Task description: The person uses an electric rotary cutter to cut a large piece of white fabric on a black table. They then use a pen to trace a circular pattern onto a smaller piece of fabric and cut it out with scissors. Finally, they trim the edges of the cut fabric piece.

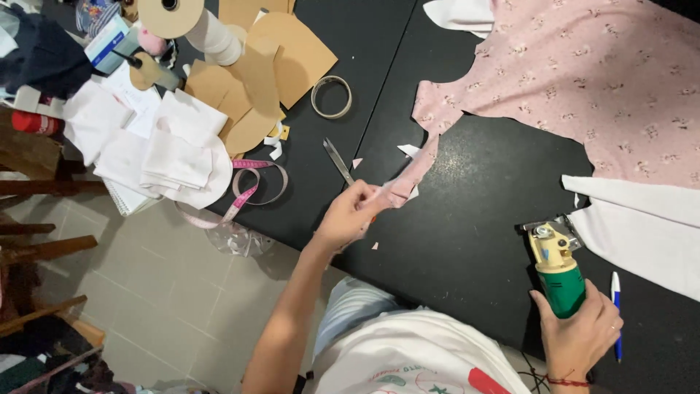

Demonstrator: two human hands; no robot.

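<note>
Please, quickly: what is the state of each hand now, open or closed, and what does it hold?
Left hand: closed, pinching a pink fabric strip.
Right hand: closed around the green handle of an electric fabric cutter.

single head-worn view, steeply down and close over the black table (452, 241) edge

The soft cotton fabric piece (583, 80) is pale pink with a small floral print. The handheld electric cutter (558, 270) is green and yellow. The flat table (467, 219) is black; the coiled measuring tape (251, 186) pink.
</note>
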